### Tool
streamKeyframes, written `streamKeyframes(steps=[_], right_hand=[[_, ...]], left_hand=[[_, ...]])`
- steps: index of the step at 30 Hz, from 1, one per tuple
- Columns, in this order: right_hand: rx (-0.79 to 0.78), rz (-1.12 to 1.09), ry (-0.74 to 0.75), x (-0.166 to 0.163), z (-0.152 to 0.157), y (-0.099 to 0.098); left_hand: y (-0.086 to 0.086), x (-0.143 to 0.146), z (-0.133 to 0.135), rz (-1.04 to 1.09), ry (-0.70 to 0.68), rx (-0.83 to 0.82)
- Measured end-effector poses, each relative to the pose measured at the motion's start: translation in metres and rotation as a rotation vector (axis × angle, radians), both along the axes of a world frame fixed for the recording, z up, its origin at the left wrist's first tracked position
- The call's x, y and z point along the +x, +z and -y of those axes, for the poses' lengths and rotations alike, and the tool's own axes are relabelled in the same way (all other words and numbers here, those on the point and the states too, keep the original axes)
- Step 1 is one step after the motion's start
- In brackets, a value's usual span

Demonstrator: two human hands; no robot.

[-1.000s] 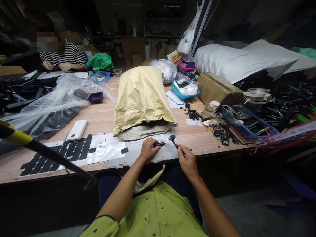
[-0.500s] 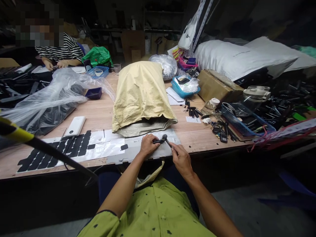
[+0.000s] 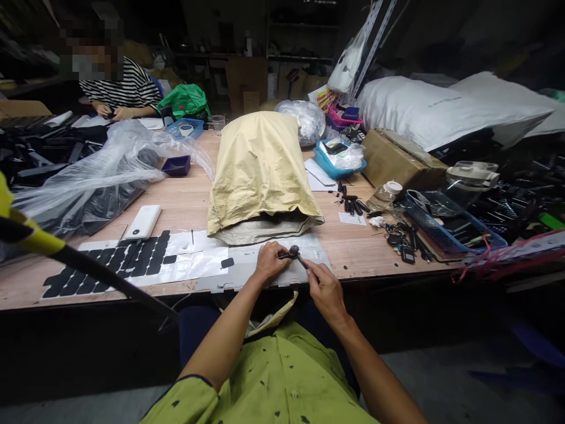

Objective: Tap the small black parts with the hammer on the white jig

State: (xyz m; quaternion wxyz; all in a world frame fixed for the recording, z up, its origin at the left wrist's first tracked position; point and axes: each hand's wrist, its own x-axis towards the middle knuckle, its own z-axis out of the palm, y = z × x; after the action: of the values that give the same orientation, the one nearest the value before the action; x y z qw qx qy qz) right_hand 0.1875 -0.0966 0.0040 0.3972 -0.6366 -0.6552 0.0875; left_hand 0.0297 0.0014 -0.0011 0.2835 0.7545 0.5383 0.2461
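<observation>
My left hand point(image 3: 269, 262) is closed round a small black part point(image 3: 285, 256) at the table's front edge. In my right hand point(image 3: 325, 287) is the handle of a dark tool with a round head point(image 3: 294, 250). The head sits over the end of the black part; whether they touch I cannot tell. Under both hands lies a grey board point(image 3: 247, 272). A yellow woven sack point(image 3: 260, 165) lies just beyond them, its dark mouth facing me.
On the left are a sheet of black stickers point(image 3: 110, 262), a white power bank point(image 3: 143, 222) and a plastic-wrapped bundle point(image 3: 106, 200). A black-and-yellow pole point(image 3: 88, 265) crosses the left foreground. Keys point(image 3: 401, 241) and a blue basket point(image 3: 454, 227) stand right. A person point(image 3: 132, 88) works at far left.
My view has turned slightly left, so the table shifts right in it. The tool's round head has come down a little over the black part. Both hands keep their holds.
</observation>
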Motion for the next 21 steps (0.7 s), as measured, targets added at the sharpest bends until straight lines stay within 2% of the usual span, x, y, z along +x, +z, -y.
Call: streamKeyframes(steps=[5, 8, 11, 15, 21], right_hand=[[0.047, 0.073, -0.174, 0.035, -0.005, -0.005], [0.026, 0.168, -0.323, 0.062, -0.012, -0.015], [-0.010, 0.254, -0.408, 0.082, -0.022, -0.027], [-0.010, 0.302, -0.446, 0.087, -0.033, -0.037], [0.042, 0.342, -0.512, 0.075, -0.041, -0.043]], left_hand=[[-0.002, 0.001, 0.001, 0.021, 0.007, 0.004], [-0.002, 0.001, 0.001, 0.022, 0.002, -0.004], [-0.002, 0.001, 0.001, 0.014, -0.003, 0.004], [-0.004, 0.000, 0.002, 0.005, -0.006, 0.026], [-0.005, 0.001, 0.001, -0.021, -0.020, 0.009]])
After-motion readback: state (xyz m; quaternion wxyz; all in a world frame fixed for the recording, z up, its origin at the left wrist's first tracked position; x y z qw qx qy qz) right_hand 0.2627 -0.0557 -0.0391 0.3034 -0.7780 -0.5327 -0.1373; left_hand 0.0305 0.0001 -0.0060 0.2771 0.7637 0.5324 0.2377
